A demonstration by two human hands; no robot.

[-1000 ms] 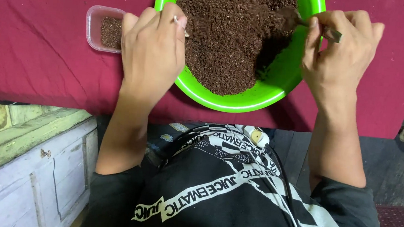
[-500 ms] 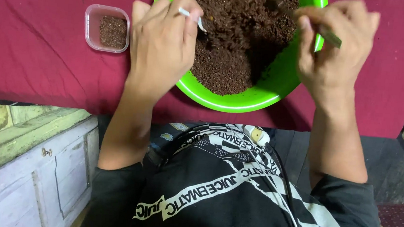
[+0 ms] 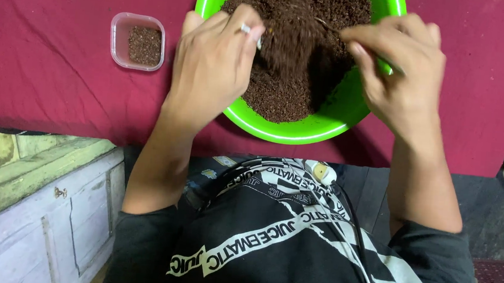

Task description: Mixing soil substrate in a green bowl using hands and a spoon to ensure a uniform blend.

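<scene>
A thin metal tool [image 3: 257,37] is pinched in the curled fingers of the left hand [image 3: 213,66], its tip dipped into dark brown crumbly soil [image 3: 295,49]. A second slim implement [image 3: 390,65], mostly hidden, is clasped by the closed right hand [image 3: 398,69] just across the heap. Both hands are held over a bright green bowl [image 3: 292,129], which is filled with the soil directly beneath and between them. Well out beyond the left hand, a small clear square tub [image 3: 137,41] is seen on the maroon cloth [image 3: 47,77], with a little of the same soil inside.
</scene>
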